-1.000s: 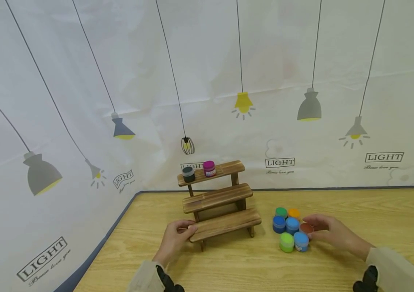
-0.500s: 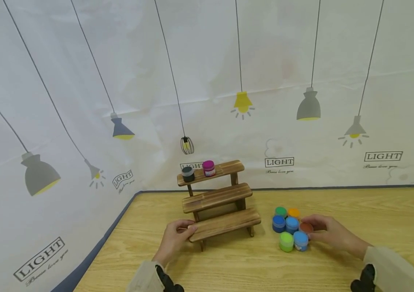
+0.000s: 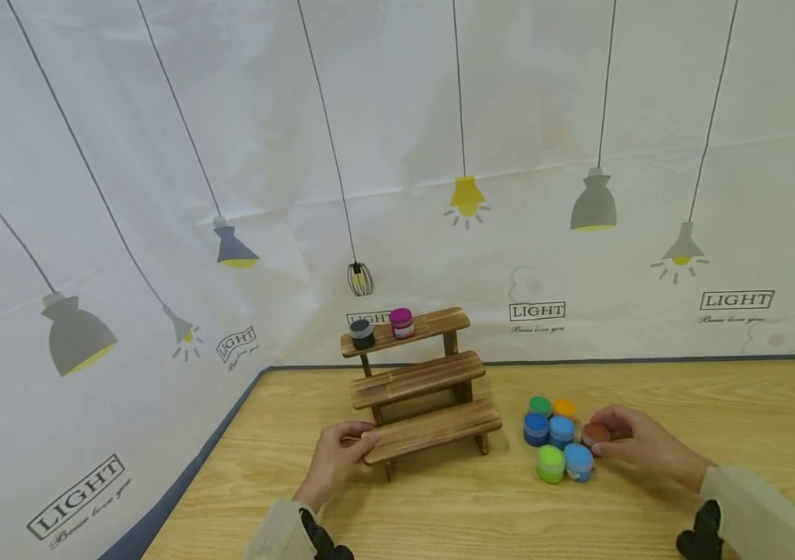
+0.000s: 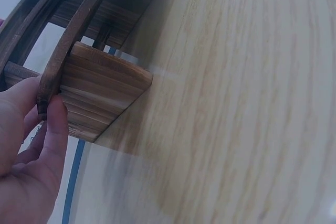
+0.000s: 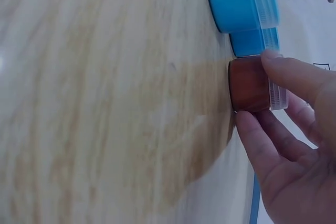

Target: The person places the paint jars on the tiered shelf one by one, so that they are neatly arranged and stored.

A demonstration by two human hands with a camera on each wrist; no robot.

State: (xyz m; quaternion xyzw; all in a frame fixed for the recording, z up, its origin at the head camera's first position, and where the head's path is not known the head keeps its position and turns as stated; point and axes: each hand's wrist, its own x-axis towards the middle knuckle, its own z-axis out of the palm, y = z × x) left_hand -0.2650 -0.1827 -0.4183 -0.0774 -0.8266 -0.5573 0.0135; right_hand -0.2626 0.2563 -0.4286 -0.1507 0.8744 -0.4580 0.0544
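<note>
My left hand [image 3: 337, 459] pinches the left end of the bottom step of a three-tier wooden shelf [image 3: 432, 430]; the left wrist view shows thumb and fingers on either side of the board [image 4: 59, 61]. On the right, my right hand [image 3: 646, 445] grips a small brown paint jar [image 3: 595, 435] between thumb and fingers. In the right wrist view the brown jar [image 5: 250, 84] stands on the table beside light blue jars [image 5: 236, 2]. A black jar [image 3: 362, 334] and a magenta jar [image 3: 401, 323] sit on the top tier.
Beside the brown jar stand a green jar [image 3: 540, 407], an orange jar [image 3: 565, 410], a dark blue jar [image 3: 536, 429], two lighter blue jars [image 3: 578, 462] and a lime jar [image 3: 550, 464]. A printed backdrop [image 3: 404, 155] rises behind the wooden table [image 3: 719, 397].
My right hand has shifted slightly right with the brown jar, which now stands a little apart from the other jars. The left hand and shelf have stayed in place.
</note>
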